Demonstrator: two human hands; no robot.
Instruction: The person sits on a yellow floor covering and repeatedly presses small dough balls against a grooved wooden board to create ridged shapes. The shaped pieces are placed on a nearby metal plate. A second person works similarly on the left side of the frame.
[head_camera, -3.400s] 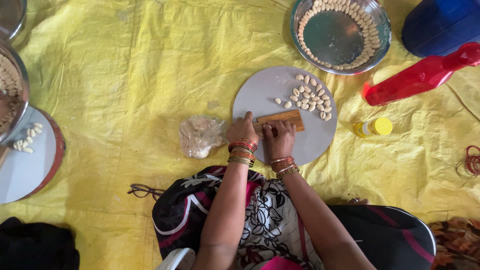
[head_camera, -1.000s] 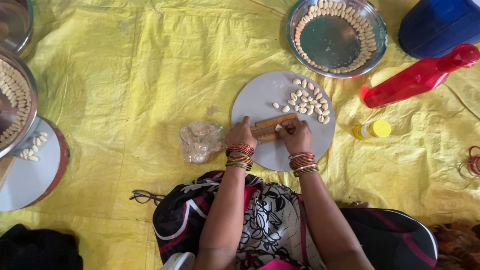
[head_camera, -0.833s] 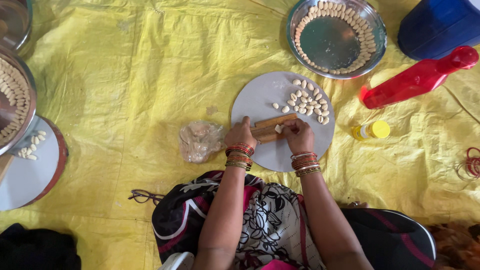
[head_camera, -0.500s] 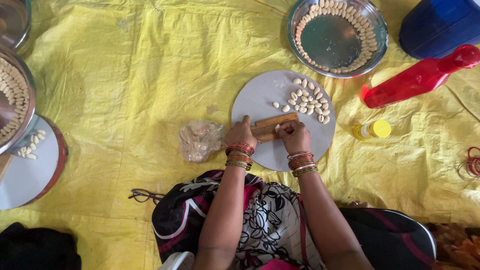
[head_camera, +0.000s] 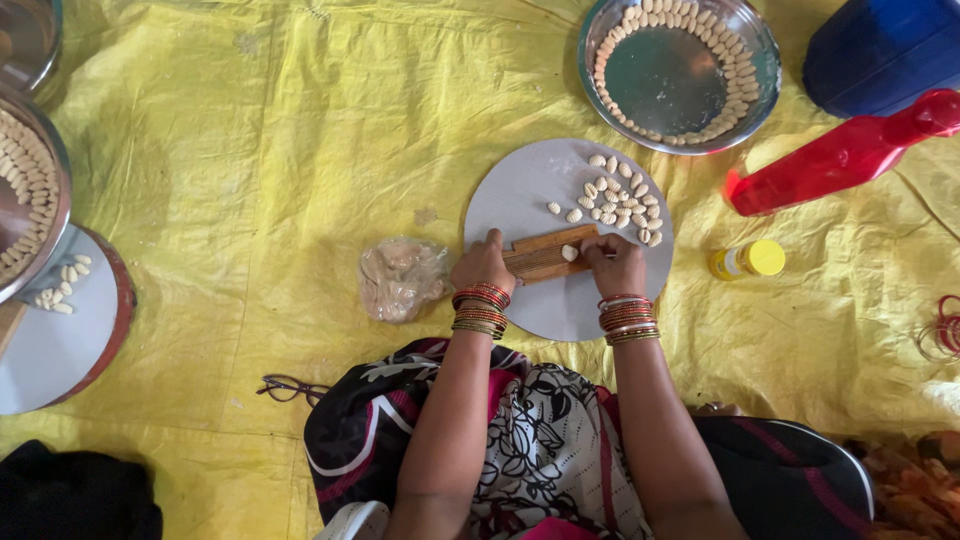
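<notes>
Yellow plastic sheet (head_camera: 250, 150) spread over the floor; everything sits on it. Landmark for these notes: the round grey board (head_camera: 520, 190) directly in front of my knees.

Above and right of the board, a blue plastic tub (head_camera: 880, 50) at the frame corner. Above the board, just beyond its far edge, a round steel plate (head_camera: 665, 80) with shaped dough pieces ringed along its rim. Right of the board, a red plastic bottle (head_camera: 840, 155) lying on its side. Far left of the board, a second steel plate (head_camera: 30, 200) lined with the same pieces, overlapping another grey round board (head_camera: 50, 350) that carries a few loose ones.

Just left of the board, touching nothing on it, a clear plastic bag holding a lump of dough (head_camera: 400, 278). Right of the board and near its edge, a small yellow-capped bottle (head_camera: 748, 260). Below and left of the board, dark-framed spectacles (head_camera: 290, 388) on the sheet.

On the board, at its middle: a small ribbed wooden paddle (head_camera: 545, 255). My left hand (head_camera: 482, 265) is curled over its left end, fingers pinning it flat. My right hand (head_camera: 615, 265) is closed at its right end, thumb pressing a small pale dough piece (head_camera: 569, 253) against the ribs. On the board's upper right, just past the paddle, a loose cluster of finished ridged dough shells (head_camera: 618, 200).
</notes>
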